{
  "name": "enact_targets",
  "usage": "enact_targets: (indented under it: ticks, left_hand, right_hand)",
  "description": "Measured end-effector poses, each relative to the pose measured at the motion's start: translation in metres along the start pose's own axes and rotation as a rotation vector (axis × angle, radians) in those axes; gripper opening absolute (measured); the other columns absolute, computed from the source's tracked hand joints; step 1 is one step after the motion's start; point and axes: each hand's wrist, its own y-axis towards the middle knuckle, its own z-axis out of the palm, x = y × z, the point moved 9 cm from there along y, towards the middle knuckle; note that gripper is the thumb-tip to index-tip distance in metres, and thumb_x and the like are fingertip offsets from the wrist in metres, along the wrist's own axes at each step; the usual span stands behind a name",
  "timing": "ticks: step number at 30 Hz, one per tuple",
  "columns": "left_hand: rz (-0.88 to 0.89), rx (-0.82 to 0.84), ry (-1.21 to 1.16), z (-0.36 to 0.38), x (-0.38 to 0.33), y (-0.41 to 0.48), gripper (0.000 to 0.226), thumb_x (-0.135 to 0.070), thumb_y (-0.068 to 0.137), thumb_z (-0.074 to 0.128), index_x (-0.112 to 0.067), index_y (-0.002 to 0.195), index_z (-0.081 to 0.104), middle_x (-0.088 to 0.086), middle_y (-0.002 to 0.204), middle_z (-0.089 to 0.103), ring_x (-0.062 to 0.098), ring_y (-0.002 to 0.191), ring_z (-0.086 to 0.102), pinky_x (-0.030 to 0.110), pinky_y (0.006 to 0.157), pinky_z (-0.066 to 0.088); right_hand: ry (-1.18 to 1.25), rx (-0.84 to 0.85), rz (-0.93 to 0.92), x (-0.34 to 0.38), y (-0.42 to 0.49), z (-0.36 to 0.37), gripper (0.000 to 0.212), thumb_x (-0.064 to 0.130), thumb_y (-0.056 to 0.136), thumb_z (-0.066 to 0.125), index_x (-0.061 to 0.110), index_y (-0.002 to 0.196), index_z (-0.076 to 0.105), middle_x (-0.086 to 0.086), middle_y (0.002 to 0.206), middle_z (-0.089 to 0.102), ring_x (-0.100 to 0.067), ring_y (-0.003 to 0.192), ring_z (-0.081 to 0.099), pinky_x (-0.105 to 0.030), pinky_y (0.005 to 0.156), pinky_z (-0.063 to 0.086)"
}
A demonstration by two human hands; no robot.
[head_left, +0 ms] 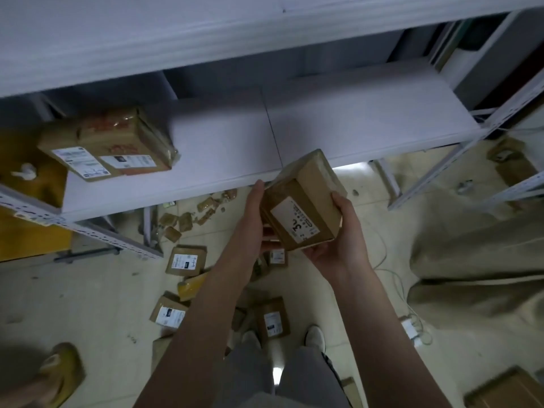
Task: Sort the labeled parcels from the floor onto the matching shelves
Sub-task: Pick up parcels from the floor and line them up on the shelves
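Left hand (250,219) and right hand (338,241) curl fingers round a taped brown cardboard parcel (309,198); misreading its white label (290,214) risks misshelving.

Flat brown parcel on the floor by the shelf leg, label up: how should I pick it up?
From above, grip the flat brown parcel by its left and right edges: it lies label up, bare floor beside both; a yellow envelope crowds its near edge.

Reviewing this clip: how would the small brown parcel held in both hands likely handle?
Probably stiff: the parcel shows square edges between the left hand and right hand. Likely light, since a loose grip carries it. Its glossy tape wrap may be slightly slippery.
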Motion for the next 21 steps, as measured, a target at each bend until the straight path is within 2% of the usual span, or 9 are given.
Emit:
enact_targets:
  ticks: [2,6,9,11,12,14,15,18,21]
  left_hand:
    - [0.107,-0.012,0.047,-0.009,-0.022,-0.014,0.044,-0.061,0.097,0.027,-0.035,0.089,0.062,-0.003,0.092,0.068,0.017,0.090,0.064,0.043,0.092,0.052]
    - [0.277,0.024,0.091,-0.017,-0.057,-0.036,0.036,-0.050,0.102,0.030,-0.034,0.093,0.060,-0.004,0.094,0.066,0.016,0.095,0.062,0.039,0.090,0.051]
    - [0.326,0.059,0.057,-0.025,-0.070,-0.047,0.037,-0.052,0.099,0.038,-0.024,0.108,0.062,-0.002,0.107,0.067,0.021,0.105,0.063,0.040,0.093,0.051]
    - [0.329,0.066,0.052,-0.030,-0.071,-0.051,0.055,-0.062,0.080,0.054,-0.022,0.117,0.058,-0.004,0.117,0.064,0.016,0.109,0.062,0.039,0.097,0.048]
    - [0.326,0.062,0.051,-0.033,-0.070,-0.052,0.062,-0.065,0.066,0.059,-0.025,0.114,0.058,-0.006,0.117,0.063,0.013,0.108,0.061,0.038,0.098,0.048]
    - [0.312,0.059,0.043,-0.037,-0.066,-0.053,0.069,-0.070,0.048,0.061,-0.031,0.105,0.057,-0.009,0.114,0.063,0.012,0.110,0.059,0.036,0.098,0.046]
    - [0.286,0.074,0.025,-0.039,-0.062,-0.052,0.068,-0.069,0.047,0.064,-0.031,0.103,0.059,-0.008,0.110,0.065,0.014,0.109,0.060,0.036,0.097,0.046]
    - [0.242,0.167,-0.046,-0.042,-0.055,-0.053,0.054,-0.060,0.063,0.076,-0.023,0.100,0.065,-0.007,0.089,0.072,0.017,0.095,0.065,0.033,0.086,0.049]
    - [0.226,0.185,-0.113,-0.054,-0.051,-0.051,0.068,-0.060,0.067,0.072,-0.013,0.115,0.066,0.004,0.096,0.072,0.023,0.093,0.066,0.035,0.081,0.052]
  right_hand:
    - [0.011,0.010,0.039,-0.007,-0.009,0.014,0.059,0.053,0.085,0.063,0.013,0.129,0.062,-0.018,0.115,0.070,-0.032,0.100,0.067,-0.035,0.074,0.057]
    - [0.088,0.041,0.034,-0.008,-0.029,0.039,0.053,0.054,0.086,0.060,0.010,0.115,0.067,-0.012,0.085,0.075,-0.028,0.093,0.067,-0.034,0.074,0.056]
    - [0.212,0.070,0.093,-0.012,-0.043,0.053,0.056,0.048,0.079,0.066,0.009,0.119,0.067,-0.015,0.102,0.073,-0.030,0.101,0.067,-0.034,0.075,0.059]
    - [0.312,0.108,0.147,-0.018,-0.052,0.063,0.066,0.046,0.076,0.068,0.008,0.130,0.062,-0.018,0.123,0.066,-0.033,0.101,0.067,-0.035,0.072,0.061]
    - [0.356,0.132,0.174,-0.022,-0.056,0.068,0.067,0.048,0.080,0.066,0.009,0.134,0.060,-0.018,0.128,0.063,-0.033,0.096,0.067,-0.036,0.067,0.061]
    - [0.411,0.176,0.226,-0.031,-0.064,0.077,0.068,0.054,0.086,0.062,0.011,0.138,0.057,-0.018,0.121,0.063,-0.032,0.084,0.067,-0.033,0.056,0.059]
    - [0.421,0.200,0.252,-0.036,-0.067,0.080,0.068,0.056,0.087,0.060,0.013,0.140,0.056,-0.017,0.115,0.062,-0.031,0.078,0.067,-0.031,0.052,0.058]
    - [0.413,0.265,0.342,-0.049,-0.077,0.091,0.069,0.059,0.089,0.050,0.015,0.142,0.053,-0.015,0.098,0.060,-0.027,0.061,0.065,-0.027,0.046,0.055]
    - [0.385,0.358,0.403,-0.057,-0.089,0.105,0.062,0.060,0.092,0.042,0.009,0.123,0.058,-0.017,0.082,0.058,-0.024,0.054,0.061,-0.024,0.043,0.053]
